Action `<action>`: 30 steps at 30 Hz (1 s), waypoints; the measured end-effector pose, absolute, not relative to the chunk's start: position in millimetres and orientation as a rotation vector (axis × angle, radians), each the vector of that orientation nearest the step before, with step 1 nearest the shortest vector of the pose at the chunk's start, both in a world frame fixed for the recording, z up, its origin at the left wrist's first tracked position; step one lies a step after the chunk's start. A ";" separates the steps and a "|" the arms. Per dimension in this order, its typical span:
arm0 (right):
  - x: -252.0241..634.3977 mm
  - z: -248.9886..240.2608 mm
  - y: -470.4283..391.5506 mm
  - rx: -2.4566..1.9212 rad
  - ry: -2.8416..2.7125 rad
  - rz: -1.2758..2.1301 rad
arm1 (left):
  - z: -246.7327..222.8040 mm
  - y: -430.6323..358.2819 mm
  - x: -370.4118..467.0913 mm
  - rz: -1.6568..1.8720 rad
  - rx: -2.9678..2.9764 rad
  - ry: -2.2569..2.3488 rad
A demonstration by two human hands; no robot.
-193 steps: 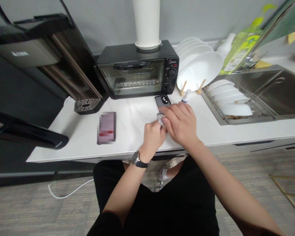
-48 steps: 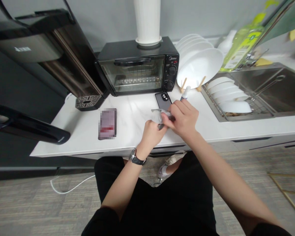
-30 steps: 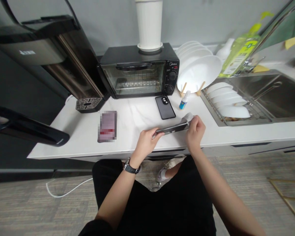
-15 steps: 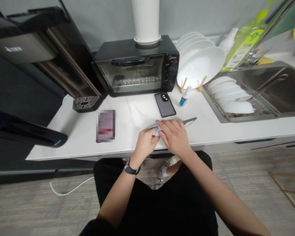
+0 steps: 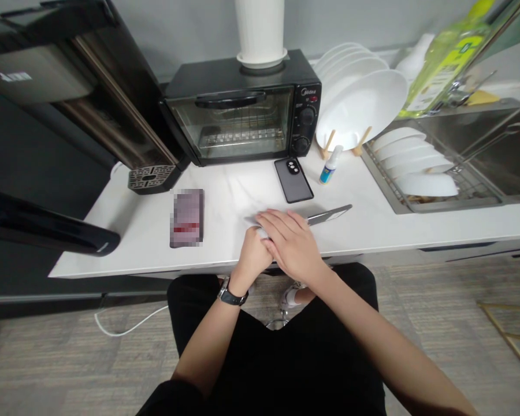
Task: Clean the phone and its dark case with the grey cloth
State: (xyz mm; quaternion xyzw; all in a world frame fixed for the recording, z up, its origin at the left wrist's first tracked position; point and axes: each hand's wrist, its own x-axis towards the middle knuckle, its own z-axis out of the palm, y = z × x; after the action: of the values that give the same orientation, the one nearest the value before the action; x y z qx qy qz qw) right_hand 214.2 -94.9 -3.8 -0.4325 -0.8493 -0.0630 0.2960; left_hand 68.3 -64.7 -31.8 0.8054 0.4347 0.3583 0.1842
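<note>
My left hand (image 5: 255, 254), with a watch on its wrist, is closed near the counter's front edge around something mostly hidden. My right hand (image 5: 294, 242) lies over it, fingers together and pressed down. Between the two shows a bit of light grey, crumpled material (image 5: 262, 232) that looks like a cloth. A blurred grey edge sticks out past the right fingertips. Just right of that hand lies a thin, flat grey piece (image 5: 329, 215) with a pale patch. Beyond the hands are a dark phone case (image 5: 293, 180) with camera cutouts and a small spray bottle (image 5: 330, 166) with a blue label.
A pixelated, purplish flat item (image 5: 187, 218) lies on the white counter (image 5: 221, 202) at left. Behind stand a black toaster oven (image 5: 242, 124), a drinks dispenser (image 5: 149, 176) and a rack of white plates (image 5: 364, 104). More dishes (image 5: 424, 185) sit in the sink (image 5: 498, 190).
My right hand has slid left across the left hand, covering more of the grey material. More of the flat grey piece at right now shows. The view has shifted slightly.
</note>
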 end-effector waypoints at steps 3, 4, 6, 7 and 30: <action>237.0 -8.6 -90.2 -1.217 -2.241 -0.224 | -29.2 -65.6 68.2 1.003 2.240 1.221; 252.3 -10.4 -86.6 -1.292 -2.193 -0.253 | -27.5 -66.6 68.7 0.998 2.217 1.211; 285.0 -13.2 -78.3 -1.470 -2.043 -0.291 | -24.0 -69.0 70.2 0.997 2.174 1.187; 298.9 -13.8 -74.4 -1.549 -1.958 -0.301 | -22.5 -70.0 71.0 1.001 2.161 1.178; 299.7 -17.6 -73.3 -1.675 -1.673 -0.269 | -19.8 -71.9 73.6 1.026 2.162 1.184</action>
State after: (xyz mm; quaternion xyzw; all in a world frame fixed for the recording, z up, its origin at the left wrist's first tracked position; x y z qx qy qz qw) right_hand 299.7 -73.3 -17.6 -0.6531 -0.6521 -0.1047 0.3704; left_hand 73.6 -71.9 -19.8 0.7872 0.4313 0.3738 0.2335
